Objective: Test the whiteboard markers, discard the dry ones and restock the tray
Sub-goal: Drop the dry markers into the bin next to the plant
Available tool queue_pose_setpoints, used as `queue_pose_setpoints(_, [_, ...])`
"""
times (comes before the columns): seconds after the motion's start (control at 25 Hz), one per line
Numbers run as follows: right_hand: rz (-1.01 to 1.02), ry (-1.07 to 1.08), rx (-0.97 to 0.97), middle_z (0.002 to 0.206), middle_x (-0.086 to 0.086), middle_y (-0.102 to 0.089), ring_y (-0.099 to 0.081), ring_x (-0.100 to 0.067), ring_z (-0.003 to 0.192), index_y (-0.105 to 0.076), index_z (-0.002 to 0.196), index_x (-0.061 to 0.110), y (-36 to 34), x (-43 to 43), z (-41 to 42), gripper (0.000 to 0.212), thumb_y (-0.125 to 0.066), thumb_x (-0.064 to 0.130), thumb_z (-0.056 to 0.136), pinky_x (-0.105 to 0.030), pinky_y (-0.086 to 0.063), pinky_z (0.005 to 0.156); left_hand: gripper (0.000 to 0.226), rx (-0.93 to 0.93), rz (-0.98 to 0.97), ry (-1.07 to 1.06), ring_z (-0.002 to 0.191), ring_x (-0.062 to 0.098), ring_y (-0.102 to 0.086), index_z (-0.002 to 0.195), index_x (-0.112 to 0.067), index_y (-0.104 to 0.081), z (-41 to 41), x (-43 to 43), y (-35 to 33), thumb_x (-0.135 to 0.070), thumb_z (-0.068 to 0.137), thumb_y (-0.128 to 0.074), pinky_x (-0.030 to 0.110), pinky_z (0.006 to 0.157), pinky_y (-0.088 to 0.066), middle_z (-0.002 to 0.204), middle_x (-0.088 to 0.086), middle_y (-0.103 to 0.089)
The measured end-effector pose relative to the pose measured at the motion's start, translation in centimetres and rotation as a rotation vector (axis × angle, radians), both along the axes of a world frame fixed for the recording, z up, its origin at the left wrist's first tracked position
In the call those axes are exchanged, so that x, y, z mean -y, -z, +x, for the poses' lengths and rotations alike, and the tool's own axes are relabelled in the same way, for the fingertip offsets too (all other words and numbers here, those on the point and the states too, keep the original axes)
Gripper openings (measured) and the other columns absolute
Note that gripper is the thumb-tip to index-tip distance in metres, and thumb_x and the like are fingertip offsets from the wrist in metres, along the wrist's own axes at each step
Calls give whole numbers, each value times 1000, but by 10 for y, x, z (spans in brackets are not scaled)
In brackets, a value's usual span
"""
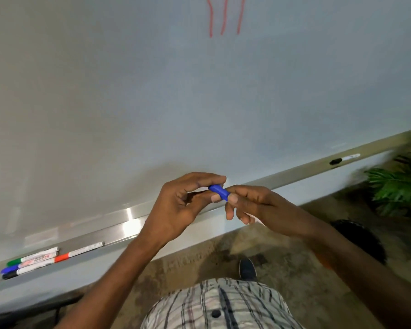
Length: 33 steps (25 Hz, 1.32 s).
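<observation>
Blue marker [220, 191] pinched between left hand [176, 210] and right hand [254, 205]; four markers [37, 257] at the tray's [119, 230] left end, lone marker [344, 159] near its right.

Bare forearms, white plaid shirt [223, 302] with dark button, dark shoe [247, 269]

Both bare forearms reach forward and the hands meet. The left hand [180, 205] pinches one end of a blue marker [220, 191] between thumb and forefinger. The right hand [254, 205] grips the other end, fingers curled.
</observation>
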State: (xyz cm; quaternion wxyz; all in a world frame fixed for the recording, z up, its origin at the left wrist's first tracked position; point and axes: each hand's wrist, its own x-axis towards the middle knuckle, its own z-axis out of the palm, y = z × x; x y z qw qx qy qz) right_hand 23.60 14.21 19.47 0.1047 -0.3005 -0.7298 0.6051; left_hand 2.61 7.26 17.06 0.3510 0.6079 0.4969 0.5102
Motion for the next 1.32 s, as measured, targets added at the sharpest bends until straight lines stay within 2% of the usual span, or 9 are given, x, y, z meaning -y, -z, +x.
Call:
queue_pose_setpoints(0.12, [-83, 59, -91, 92, -3, -70, -63, -16, 82, -70, 114, 26, -2, 6, 2, 22, -49, 24, 105, -28, -50, 72, 29, -48, 5, 92, 111, 20, -70, 119, -11, -74, -7, -2, -7, -5, 90, -72, 29, 94, -57, 116, -2, -75])
queue_pose_setpoints(0.24, [40, 159, -117, 85, -4, -71, -55, -12, 67, -71, 116, 19, -1, 12, 2, 21, -57, 20, 102, -25, -44, 62, 32, -112, 22, 180, 112, 18, -70, 121, -12, -74, -11, -7, -16, -8, 89, -75, 29, 95, -56, 119, -4, -74])
queue_pose_setpoints(0.4, [216, 218, -178, 63, 5, -58, -49, -5, 57, -76, 97, 24, -9, 14, 1, 20, -58, 17, 102, -18, -38, 57, 22, -150, 123, 155, 103, 12, -73, 107, -11, -79, -12, -19, -27, -6, 87, -75, 27, 87, -59, 110, -7, -77])
queue_pose_setpoints(0.52, [130, 194, -196, 60, 7, -49, -44, -2, 55, -77, 101, 13, -17, 10, 3, 21, -57, 18, 102, -14, -35, 55, 19, -142, 156, 175, 97, 14, -74, 101, -12, -81, -9, -26, -33, -1, 86, -75, 31, 81, -61, 105, -8, -78])
queue_pose_setpoints(0.64, [-46, 164, -238, 61, 4, -46, -41, -4, 54, -76, 86, 26, -29, 7, 8, 25, -57, 23, 102, -16, -34, 53, 19, -188, 174, 207, 94, 14, -74, 101, -16, -82, -7, -30, -44, -3, 89, -75, 30, 79, -60, 103, -10, -78])
queue_pose_setpoints(0.76, [-50, 114, -202, 64, 2, -49, -43, -5, 56, -76, 91, 28, -45, 3, 12, 22, -57, 28, 102, -20, -34, 55, 18, -267, 252, 226, 96, 11, -73, 102, -20, -82, -7, -32, -64, -9, 91, -74, 31, 78, -60, 105, -14, -76])
queue_pose_setpoints(0.88, [317, 163, -151, 69, 10, -63, -60, -5, 66, -75, 102, 38, -58, -7, 15, 18, -59, 29, 101, -18, -45, 62, 17, -455, 328, 171, 98, 3, -70, 108, -25, -79, -3, -34, -93, -23, 92, -74, 22, 81, -57, 109, -21, -73])
queue_pose_setpoints(1.04, [820, 197, -17, 93, 18, -70, -66, -5, 78, -67, 116, 35, -68, -28, 22, 19, -58, 41, 100, -16, -48, 64, 26, -461, 233, 16, 88, -2, -71, 108, -31, -79, 3, -37, -118, -40, 84, -78, 14, 77, -57, 100, -22, -74])
queue_pose_setpoints(1.32, [1319, 86, 86, 85, 8, -64, -54, -9, 66, -66, 118, 19, -70, -55, 25, 29, -48, 36, 104, -23, -47, 57, 48, -784, 6, 27, 82, 7, -57, 107, -32, -70, 14, -52, -123, -64, 93, -36, 19, 68, -45, 83, -13, -63])
